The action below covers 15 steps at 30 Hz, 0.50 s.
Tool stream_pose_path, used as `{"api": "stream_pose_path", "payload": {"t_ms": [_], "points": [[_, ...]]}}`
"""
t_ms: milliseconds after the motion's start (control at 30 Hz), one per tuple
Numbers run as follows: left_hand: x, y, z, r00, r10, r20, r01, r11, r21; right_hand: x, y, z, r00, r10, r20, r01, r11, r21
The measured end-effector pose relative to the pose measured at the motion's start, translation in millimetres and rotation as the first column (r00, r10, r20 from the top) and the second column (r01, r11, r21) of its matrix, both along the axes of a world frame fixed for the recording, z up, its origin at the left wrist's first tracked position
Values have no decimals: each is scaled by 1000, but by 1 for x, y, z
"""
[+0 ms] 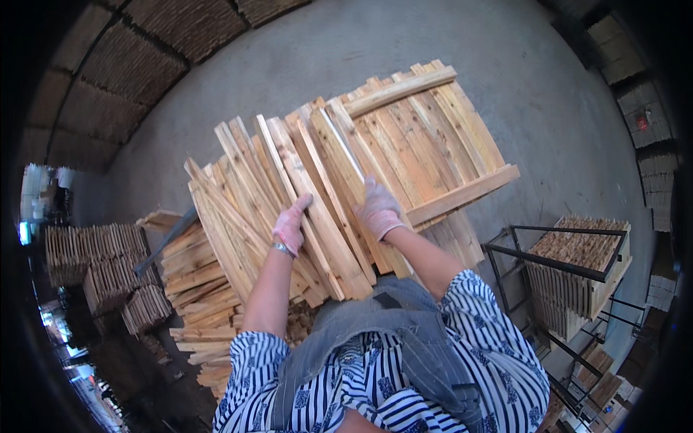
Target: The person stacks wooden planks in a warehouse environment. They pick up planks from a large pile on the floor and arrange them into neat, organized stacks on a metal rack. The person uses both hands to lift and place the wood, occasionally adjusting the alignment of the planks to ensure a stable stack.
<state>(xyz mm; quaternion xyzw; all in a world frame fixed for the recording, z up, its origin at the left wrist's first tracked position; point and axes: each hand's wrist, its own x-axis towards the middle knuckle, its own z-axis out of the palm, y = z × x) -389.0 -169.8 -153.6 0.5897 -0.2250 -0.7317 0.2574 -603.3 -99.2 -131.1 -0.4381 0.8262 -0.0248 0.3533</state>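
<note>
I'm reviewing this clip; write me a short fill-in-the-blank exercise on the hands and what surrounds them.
1. The left hand and the right hand are not bare: both are ____.
2. The wristband is worn on the person's ____ arm.
3. The slatted panel lies closer to the ____ hand.
4. The panel's crosspieces are made of ____.

Missing words: gloved; left; right; wood.

From the wearer's head, the single fisheye view looks steeply down past the striped sleeves (254, 361) at the left hand (291, 224) and right hand (380, 209), near enough that the planks (326, 234) under them fill its middle, while grey floor (462, 36) and stacked wood (133, 68) curve away toward its dark rim.
</note>
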Motion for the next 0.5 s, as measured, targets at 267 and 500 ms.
{"api": "stream_pose_path", "payload": {"t_ms": [267, 500], "points": [[-16, -8, -1, 987, -24, 158, 25, 1000, -4, -75, 18, -12, 963, 47, 265, 38, 951, -307], [-24, -3, 1, 982, -8, 190, 11, 1000, -12, -110, -16, -55, 969, 43, 245, 11, 977, -215]]}}
